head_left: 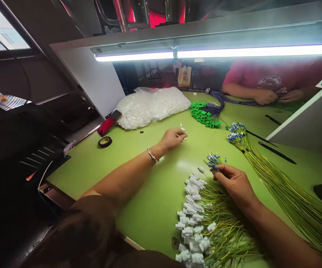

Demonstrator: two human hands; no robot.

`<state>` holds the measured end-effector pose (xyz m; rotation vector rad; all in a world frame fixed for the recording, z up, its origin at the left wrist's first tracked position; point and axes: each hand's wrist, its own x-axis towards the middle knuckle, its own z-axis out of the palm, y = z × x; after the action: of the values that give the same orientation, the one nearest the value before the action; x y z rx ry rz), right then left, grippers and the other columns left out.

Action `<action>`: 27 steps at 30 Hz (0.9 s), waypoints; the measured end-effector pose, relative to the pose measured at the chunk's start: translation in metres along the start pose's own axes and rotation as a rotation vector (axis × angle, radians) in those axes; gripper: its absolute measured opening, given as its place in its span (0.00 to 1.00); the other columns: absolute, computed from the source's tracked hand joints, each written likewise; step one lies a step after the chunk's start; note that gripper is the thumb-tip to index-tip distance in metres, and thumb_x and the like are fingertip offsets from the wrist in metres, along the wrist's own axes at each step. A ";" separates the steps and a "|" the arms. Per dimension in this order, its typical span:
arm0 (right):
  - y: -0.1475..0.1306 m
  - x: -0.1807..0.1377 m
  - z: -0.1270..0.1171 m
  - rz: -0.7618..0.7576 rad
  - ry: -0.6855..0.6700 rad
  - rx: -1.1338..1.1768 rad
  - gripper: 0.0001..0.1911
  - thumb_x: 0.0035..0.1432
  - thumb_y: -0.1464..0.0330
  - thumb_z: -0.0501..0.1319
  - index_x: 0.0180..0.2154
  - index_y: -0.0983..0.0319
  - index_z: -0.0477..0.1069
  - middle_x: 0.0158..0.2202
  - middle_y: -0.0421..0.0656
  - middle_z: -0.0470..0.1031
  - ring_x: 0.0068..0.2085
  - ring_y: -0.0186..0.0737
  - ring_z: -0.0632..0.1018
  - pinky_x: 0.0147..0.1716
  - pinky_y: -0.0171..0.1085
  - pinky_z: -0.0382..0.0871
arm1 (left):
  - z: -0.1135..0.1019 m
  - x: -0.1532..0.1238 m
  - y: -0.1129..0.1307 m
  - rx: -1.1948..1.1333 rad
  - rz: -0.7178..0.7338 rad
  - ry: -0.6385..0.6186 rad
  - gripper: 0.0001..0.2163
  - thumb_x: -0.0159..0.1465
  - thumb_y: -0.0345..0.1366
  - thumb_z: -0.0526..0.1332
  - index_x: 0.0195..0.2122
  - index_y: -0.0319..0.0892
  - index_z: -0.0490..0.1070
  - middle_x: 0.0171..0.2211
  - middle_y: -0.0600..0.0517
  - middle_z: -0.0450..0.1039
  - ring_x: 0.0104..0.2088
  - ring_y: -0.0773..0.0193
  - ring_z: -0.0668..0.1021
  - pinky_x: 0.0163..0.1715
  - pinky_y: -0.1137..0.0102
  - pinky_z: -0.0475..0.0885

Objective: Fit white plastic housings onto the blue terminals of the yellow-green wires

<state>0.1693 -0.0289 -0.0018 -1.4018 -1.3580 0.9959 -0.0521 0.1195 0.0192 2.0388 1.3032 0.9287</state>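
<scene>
My left hand [174, 138] reaches over the middle of the green table, its fingers drawn together beside small white plastic connector housings [182, 127]. Whether one is between the fingertips is too small and blurred to tell. In my right hand [233, 180] is a bundle of yellow-green wires, gripped just below its blue-and-metal crimped terminals [215, 160]. Under and left of that hand lies a heap of wires [228, 223] ending in white connectors [191, 214]. One white connector [201, 169] sits on a wire near the held terminals.
Clear bags of white parts [152, 108] lie at the back, near black tape [105, 142] and a red-and-black object [109, 123]. Purple wires with green connectors [205, 114] and another yellow-green bundle [272, 171] lie right. Across the table, a person in a pink shirt [269, 80] handles wires.
</scene>
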 end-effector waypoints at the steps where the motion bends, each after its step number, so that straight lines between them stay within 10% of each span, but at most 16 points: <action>1: 0.000 0.000 0.001 -0.010 0.009 0.000 0.11 0.45 0.61 0.64 0.25 0.63 0.73 0.21 0.40 0.71 0.25 0.36 0.70 0.27 0.34 0.65 | -0.003 0.015 -0.011 0.042 0.005 0.102 0.12 0.60 0.35 0.57 0.40 0.35 0.77 0.42 0.43 0.76 0.44 0.59 0.76 0.48 0.67 0.68; 8: 0.002 0.001 0.001 -0.023 -0.012 -0.034 0.11 0.48 0.62 0.60 0.22 0.63 0.69 0.18 0.38 0.66 0.22 0.34 0.66 0.24 0.33 0.61 | 0.008 0.085 -0.045 0.100 -0.009 -0.155 0.20 0.62 0.42 0.55 0.51 0.34 0.70 0.58 0.40 0.63 0.60 0.55 0.63 0.61 0.64 0.51; 17: 0.004 0.000 0.003 -0.027 -0.072 -0.005 0.11 0.47 0.62 0.61 0.22 0.63 0.69 0.17 0.36 0.62 0.21 0.30 0.60 0.21 0.33 0.54 | 0.005 0.025 -0.028 -0.262 0.056 -0.452 0.24 0.56 0.55 0.58 0.36 0.37 0.78 0.50 0.41 0.72 0.54 0.56 0.71 0.57 0.65 0.59; 27: 0.005 0.001 0.003 -0.015 0.003 0.041 0.09 0.47 0.63 0.61 0.28 0.63 0.69 0.18 0.36 0.63 0.22 0.32 0.64 0.24 0.33 0.58 | -0.011 0.004 -0.014 0.174 0.210 -0.160 0.08 0.56 0.32 0.61 0.35 0.41 0.78 0.36 0.47 0.76 0.39 0.61 0.75 0.46 0.66 0.66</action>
<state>0.1677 -0.0280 -0.0069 -1.3600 -1.3368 1.0058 -0.0666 0.1294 0.0166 2.3673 1.1342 0.7434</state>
